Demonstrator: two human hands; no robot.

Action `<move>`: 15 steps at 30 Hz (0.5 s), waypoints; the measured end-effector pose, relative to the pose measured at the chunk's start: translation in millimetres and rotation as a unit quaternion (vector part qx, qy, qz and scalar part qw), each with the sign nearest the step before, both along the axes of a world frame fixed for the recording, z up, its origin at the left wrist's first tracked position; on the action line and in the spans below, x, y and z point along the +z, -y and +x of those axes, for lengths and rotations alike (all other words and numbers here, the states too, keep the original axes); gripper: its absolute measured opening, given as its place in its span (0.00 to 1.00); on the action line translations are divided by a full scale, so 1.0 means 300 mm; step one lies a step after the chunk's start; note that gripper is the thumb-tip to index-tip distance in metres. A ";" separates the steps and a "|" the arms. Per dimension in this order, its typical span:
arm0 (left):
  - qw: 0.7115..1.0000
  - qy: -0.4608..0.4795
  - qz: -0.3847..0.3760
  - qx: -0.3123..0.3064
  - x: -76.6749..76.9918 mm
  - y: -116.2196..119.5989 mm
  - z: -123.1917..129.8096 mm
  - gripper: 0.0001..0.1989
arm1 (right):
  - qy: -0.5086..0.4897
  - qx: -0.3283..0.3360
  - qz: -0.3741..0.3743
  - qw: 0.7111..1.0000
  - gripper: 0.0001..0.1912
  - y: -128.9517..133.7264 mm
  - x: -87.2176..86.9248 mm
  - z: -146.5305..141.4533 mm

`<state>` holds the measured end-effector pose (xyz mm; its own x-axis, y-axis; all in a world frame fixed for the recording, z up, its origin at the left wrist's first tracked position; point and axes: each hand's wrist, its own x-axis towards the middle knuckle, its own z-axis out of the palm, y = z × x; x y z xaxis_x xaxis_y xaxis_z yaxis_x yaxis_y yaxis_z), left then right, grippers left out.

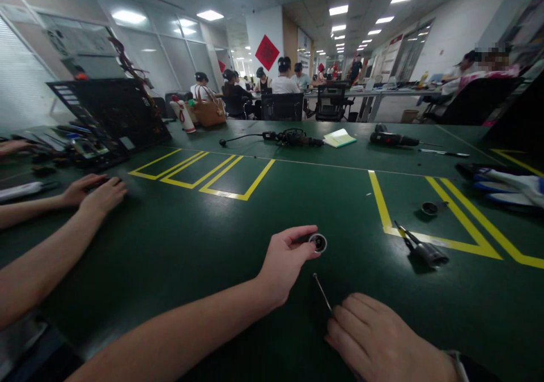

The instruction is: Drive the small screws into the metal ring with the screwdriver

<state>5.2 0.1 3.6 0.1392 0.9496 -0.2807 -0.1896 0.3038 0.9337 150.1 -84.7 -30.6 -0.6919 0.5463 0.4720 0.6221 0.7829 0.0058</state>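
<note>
My left hand (284,262) is closed around a small round dark part with a shiny rim (318,243), its open face turned towards me. Below and to the right, my right hand (378,334) grips a thin metal rod (323,293). The rod's tip points up and left, a short gap below the round part. Any handle on the rod is hidden inside my fingers. On the green table (238,234) to the right lies a dark cylindrical part with a thin shaft (425,251). Behind it is a small dark cup-shaped part with a tab (431,207).
A co-worker's hands (97,194) work at the left, near a black equipment rack (110,115). Across the back lie a cable bundle (293,136), a notepad (339,138) and a power drill (393,137). Blue-and-white gloves (510,186) rest at right. Yellow tape (378,200) marks the table.
</note>
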 end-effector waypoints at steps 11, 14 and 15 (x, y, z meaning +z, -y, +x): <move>0.999 -0.005 0.032 0.000 -0.023 -0.017 -0.015 0.14 | -0.101 -0.029 0.087 0.991 0.19 0.007 0.053 0.022; 0.999 -0.014 0.033 -0.031 -0.021 -0.006 -0.013 0.15 | -0.126 -0.035 0.085 0.988 0.16 -0.006 0.057 0.036; 0.999 -0.018 0.031 -0.040 -0.019 -0.001 -0.012 0.15 | -0.128 -0.034 0.077 0.988 0.15 -0.010 0.056 0.039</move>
<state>1.8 0.4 -2.0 0.2056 0.9515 -0.2289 -0.1326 0.2588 0.9568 161.7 -81.8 -13.7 -0.5030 0.4950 0.7085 0.6698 0.7413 -0.0423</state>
